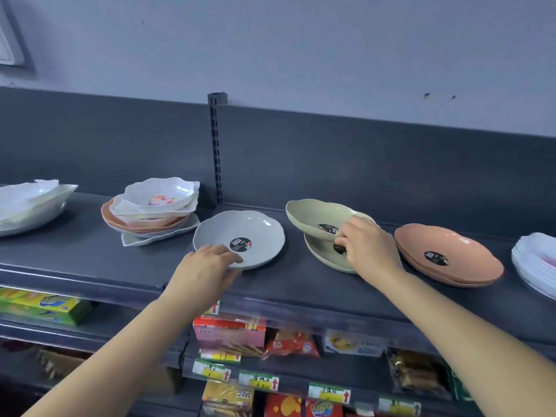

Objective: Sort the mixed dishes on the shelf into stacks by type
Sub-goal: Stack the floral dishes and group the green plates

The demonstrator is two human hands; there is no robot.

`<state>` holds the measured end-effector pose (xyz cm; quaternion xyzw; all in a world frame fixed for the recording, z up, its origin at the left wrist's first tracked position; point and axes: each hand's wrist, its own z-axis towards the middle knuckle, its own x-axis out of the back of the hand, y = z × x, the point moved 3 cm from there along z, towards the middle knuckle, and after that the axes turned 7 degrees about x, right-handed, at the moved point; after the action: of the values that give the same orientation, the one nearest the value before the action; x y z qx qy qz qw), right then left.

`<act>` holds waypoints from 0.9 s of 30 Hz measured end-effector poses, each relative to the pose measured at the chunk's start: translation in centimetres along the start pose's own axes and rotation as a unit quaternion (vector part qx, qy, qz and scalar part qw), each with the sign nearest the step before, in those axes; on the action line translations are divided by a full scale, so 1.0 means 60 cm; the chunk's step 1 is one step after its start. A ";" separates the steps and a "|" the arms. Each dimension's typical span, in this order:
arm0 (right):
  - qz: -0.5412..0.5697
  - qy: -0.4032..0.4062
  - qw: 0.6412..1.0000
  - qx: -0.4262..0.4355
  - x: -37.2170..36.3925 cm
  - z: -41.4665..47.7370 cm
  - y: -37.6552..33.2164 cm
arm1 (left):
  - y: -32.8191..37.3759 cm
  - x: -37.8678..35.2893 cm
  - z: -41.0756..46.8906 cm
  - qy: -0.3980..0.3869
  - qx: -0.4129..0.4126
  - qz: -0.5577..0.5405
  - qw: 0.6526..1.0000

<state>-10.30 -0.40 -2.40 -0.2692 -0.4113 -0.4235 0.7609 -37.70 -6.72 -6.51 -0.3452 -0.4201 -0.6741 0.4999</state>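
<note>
A grey scalloped plate (pixel 249 230) with a black sticker lies on the dark shelf (pixel 90 254); my left hand (pixel 207 266) grips its near rim. My right hand (pixel 367 245) holds a pale green dish (pixel 313 216) tilted above a second green dish (pixel 323 255) that lies flat on the shelf. To the right lies a stack of pink dishes (pixel 451 254). At the left stands a mixed pile (pixel 153 212) of white floral bowls, a pink dish and a white plate.
White dishes (pixel 30 206) lie at the far left, and a white stack (pixel 535 260) is cut off at the right edge. A slotted upright (pixel 216 145) splits the back panel. Lower shelves hold snack boxes (pixel 228 329) and price tags.
</note>
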 end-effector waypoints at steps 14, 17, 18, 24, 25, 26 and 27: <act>0.054 -0.158 0.984 -0.062 -0.035 -0.056 0.073 | 0.024 -0.052 0.026 0.002 -0.006 0.019 1.000; 0.051 -0.195 0.977 -0.064 -0.045 -0.053 0.079 | 0.027 -0.053 0.026 0.000 -0.004 0.022 1.000; 0.048 -0.204 0.976 -0.066 -0.047 -0.052 0.080 | 0.027 -0.054 0.026 -0.001 -0.003 0.022 1.000; 0.074 -0.214 0.972 -0.056 -0.048 -0.052 0.068 | 0.027 -0.054 0.025 -0.008 0.003 0.019 1.000; 0.075 -0.215 0.972 -0.055 -0.048 -0.053 0.066 | 0.027 -0.054 0.025 -0.008 0.003 0.021 1.000; 0.071 -0.219 0.972 -0.048 -0.049 -0.052 0.064 | 0.026 -0.053 0.026 -0.008 0.003 0.023 1.000; 0.061 -0.220 0.973 -0.037 -0.051 -0.050 0.063 | 0.026 -0.053 0.026 -0.009 0.002 0.026 1.000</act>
<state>-6.76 0.49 -6.83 -0.4086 -0.5352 -0.3215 0.6658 -35.31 -4.31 -8.38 -0.3613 -0.4165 -0.6570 0.5142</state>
